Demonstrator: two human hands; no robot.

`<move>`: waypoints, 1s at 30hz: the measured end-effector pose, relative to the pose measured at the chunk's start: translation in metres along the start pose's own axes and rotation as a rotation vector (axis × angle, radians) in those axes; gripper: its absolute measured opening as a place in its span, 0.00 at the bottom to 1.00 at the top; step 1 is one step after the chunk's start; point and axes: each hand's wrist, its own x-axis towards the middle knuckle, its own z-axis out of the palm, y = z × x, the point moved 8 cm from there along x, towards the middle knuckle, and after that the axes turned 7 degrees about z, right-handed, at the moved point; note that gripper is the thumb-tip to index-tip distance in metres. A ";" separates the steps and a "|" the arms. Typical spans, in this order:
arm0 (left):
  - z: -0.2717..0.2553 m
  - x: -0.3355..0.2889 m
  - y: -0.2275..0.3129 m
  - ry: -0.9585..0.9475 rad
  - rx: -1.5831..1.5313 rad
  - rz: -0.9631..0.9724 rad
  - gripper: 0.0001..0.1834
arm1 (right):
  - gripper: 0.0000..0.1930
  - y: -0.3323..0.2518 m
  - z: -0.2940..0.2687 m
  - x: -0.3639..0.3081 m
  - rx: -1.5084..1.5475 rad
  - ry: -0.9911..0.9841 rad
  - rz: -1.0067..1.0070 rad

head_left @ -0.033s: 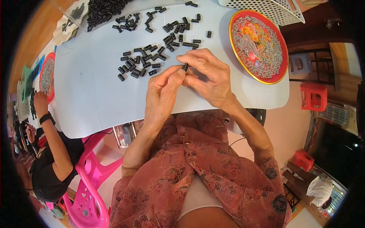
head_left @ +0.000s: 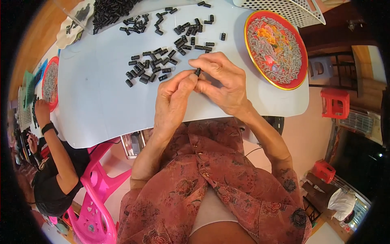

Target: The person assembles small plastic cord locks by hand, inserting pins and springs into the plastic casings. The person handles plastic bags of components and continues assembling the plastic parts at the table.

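Note:
Over the table's near edge, my left hand (head_left: 174, 97) pinches a small black cord lock part (head_left: 198, 72) upright between thumb and forefinger. My right hand (head_left: 226, 81) curves around it from the right, forefinger raised above the part and apart from the thumb. Its thumb tip lies close to my left fingertips; its other fingers are partly hidden behind. Beyond my hands lies a loose spread of black cord lock pieces (head_left: 152, 65), short cylinders, some showing a side hole. A red, gold-rimmed floral tray (head_left: 304, 67) at right holds many small metal springs (head_left: 280, 61).
A large heap of black pieces (head_left: 111, 14) fills a clear container at the far left of the pale table (head_left: 97, 97). A white perforated basket (head_left: 284, 10) stands at the back right. At left, a co-worker's arm (head_left: 61, 152) reaches over another table, beside a pink chair (head_left: 95, 203).

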 end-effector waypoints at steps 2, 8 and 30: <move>0.003 -0.002 -0.001 0.029 -0.038 -0.003 0.14 | 0.21 0.000 0.001 0.000 -0.007 0.005 -0.015; 0.005 -0.001 -0.006 0.028 -0.114 -0.019 0.14 | 0.20 -0.002 -0.001 -0.002 -0.072 0.032 -0.042; 0.015 -0.001 0.006 0.083 -0.224 0.055 0.18 | 0.22 -0.007 -0.007 0.000 -0.119 0.179 -0.085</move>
